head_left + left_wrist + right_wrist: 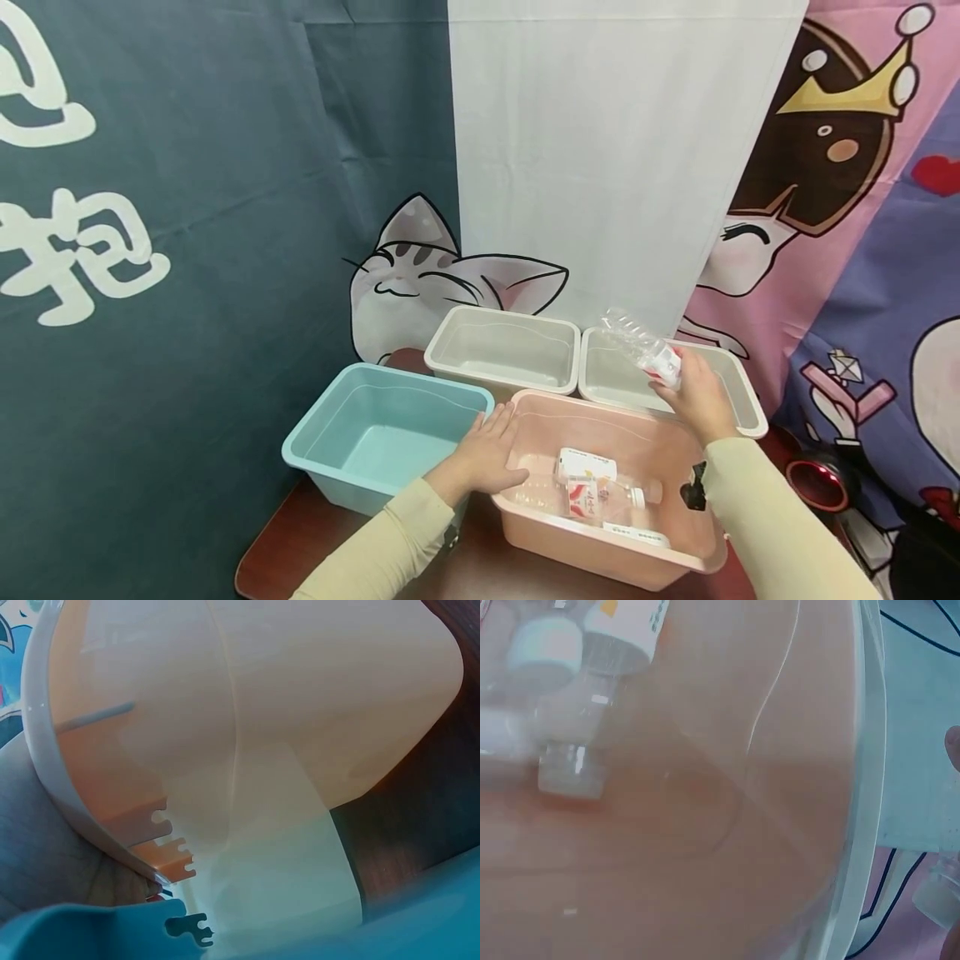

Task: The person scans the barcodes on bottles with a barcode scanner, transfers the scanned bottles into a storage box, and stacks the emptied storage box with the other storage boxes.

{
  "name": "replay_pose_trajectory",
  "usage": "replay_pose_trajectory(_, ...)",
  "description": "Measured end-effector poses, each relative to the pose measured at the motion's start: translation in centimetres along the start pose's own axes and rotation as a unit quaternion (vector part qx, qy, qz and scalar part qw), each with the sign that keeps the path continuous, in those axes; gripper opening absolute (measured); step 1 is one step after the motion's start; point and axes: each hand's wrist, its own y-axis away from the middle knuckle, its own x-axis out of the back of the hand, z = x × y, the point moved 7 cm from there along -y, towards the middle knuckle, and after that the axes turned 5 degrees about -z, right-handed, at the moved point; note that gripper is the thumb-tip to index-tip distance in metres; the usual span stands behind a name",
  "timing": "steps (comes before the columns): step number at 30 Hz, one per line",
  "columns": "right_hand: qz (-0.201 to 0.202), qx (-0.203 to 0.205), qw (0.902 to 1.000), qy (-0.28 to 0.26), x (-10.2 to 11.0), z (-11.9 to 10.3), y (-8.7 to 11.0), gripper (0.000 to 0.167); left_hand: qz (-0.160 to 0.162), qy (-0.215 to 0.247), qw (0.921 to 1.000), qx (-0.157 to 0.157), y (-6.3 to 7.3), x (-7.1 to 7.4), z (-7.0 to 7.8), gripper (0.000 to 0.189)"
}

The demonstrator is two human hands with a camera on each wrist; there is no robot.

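My right hand (699, 393) grips a clear plastic bottle (633, 342) with a red and white label by its capped end. The bottle is tilted, its base pointing up and left over the right-hand off-white bin (750, 400). In the right wrist view, the bottle's white cap (937, 900) shows at the right edge. My left hand (483, 454) rests on the left rim of the pink bin (570, 533), fingers extended. Inside that bin lie a clear bottle with a red label (583, 497), a white-labelled bottle (587, 463) and other bottles.
A blue bin (322, 471) stands left of the pink one, close against it. Behind are the left off-white bin (495, 385) and its neighbour, side by side. All stand on a dark red-brown table (277, 542). A printed curtain (630, 150) hangs behind.
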Motion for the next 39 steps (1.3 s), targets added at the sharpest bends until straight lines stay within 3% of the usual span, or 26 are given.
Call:
replay_pose_trajectory(16, -0.02, -0.017, 0.9995, 0.016, -2.4, -2.9, -2.0, 0.071, -0.007, -0.008, 0.9999, 0.003, 0.0, 0.1, -0.2, 0.098)
replay_pose_trajectory(25, 0.001, -0.003, 0.9988, 0.048, -2.9, -4.1, -2.5, 0.074, -0.004, -0.003, 1.0, -0.001, -0.2, -0.1, 0.0, 0.097)
replay_pose_trajectory(30, -0.006, -0.007, 0.9986, 0.053, -3.5, -4.5, -3.0, 0.075, -0.001, -0.004, 1.0, -0.003, -0.1, 0.1, 0.2, 0.097)
replay_pose_trajectory(39, -0.019, -0.013, 0.9985, 0.05, -5.6, -5.6, -4.0, 0.077, -0.005, -0.006, 1.0, -0.001, -0.1, 0.0, 0.2, 0.096)
